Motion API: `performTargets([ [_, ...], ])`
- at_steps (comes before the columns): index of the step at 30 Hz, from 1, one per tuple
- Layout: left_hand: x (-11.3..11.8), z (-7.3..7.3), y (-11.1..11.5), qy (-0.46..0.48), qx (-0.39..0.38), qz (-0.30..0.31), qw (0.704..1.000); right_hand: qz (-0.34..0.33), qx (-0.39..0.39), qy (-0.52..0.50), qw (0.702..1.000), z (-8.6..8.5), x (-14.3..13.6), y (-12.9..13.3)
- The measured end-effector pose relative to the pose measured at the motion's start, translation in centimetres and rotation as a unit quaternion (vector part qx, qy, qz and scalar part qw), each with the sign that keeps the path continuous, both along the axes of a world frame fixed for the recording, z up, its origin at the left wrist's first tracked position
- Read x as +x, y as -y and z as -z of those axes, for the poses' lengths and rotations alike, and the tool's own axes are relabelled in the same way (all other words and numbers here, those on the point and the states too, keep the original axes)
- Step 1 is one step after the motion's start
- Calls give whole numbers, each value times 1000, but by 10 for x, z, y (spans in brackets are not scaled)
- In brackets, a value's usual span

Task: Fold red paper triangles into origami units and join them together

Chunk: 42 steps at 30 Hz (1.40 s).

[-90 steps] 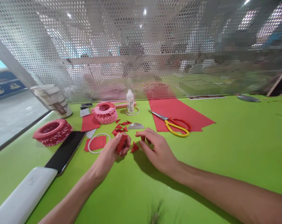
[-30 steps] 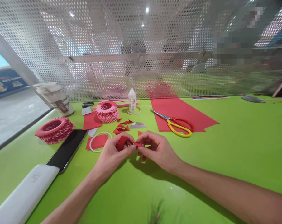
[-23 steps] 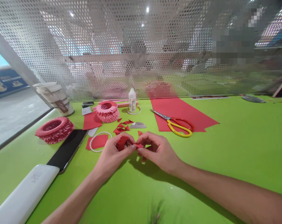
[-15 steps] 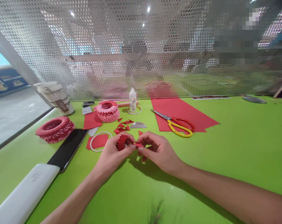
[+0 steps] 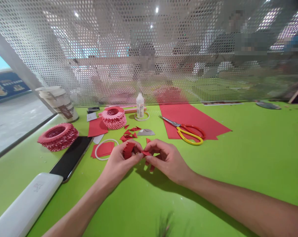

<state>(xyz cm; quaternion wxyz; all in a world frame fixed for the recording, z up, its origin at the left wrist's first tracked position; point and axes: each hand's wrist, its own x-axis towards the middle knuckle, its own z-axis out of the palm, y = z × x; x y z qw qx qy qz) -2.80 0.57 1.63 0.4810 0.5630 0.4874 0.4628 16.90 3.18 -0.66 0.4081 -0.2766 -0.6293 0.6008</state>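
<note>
My left hand (image 5: 125, 154) is closed round a strip of interlocked red folded paper pieces (image 5: 128, 150), part of which its fingers hide. Between the fingertips of both hands is a small folded red paper piece (image 5: 146, 153). My right hand (image 5: 167, 157) pinches that piece from the right, fingers curled. Several red paper triangles (image 5: 129, 134) lie just beyond my hands, next to a silver protractor-like half disc (image 5: 146, 132). More red paper bits (image 5: 152, 168) show below my right fingers, partly hidden.
Scissors (image 5: 185, 129) rest on red paper sheets (image 5: 195, 118). A glue bottle (image 5: 140, 105) stands inside a ring. Two folded-paper rings (image 5: 113, 120), a paper cup (image 5: 58, 103), a phone (image 5: 73, 156) and a white device (image 5: 27, 204) are on the left. A perforated screen (image 5: 109, 65) borders the back.
My hands stay in nearly the same place; the small red piece between the fingertips shifts slightly. A blurred person behind the screen at upper right has moved.
</note>
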Motion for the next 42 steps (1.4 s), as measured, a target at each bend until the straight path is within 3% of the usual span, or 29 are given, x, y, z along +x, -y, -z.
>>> performTargets([
  [9,2,-2,0,12,-17,-10,1000,11,8,24,1000,-2,0,1],
  [28,3,0,1,-24,-22,-23,999,57,117,110,985,-5,1,5],
  [42,3,-4,2,-22,-24,-14,999,48,115,118,985,-6,2,6],
])
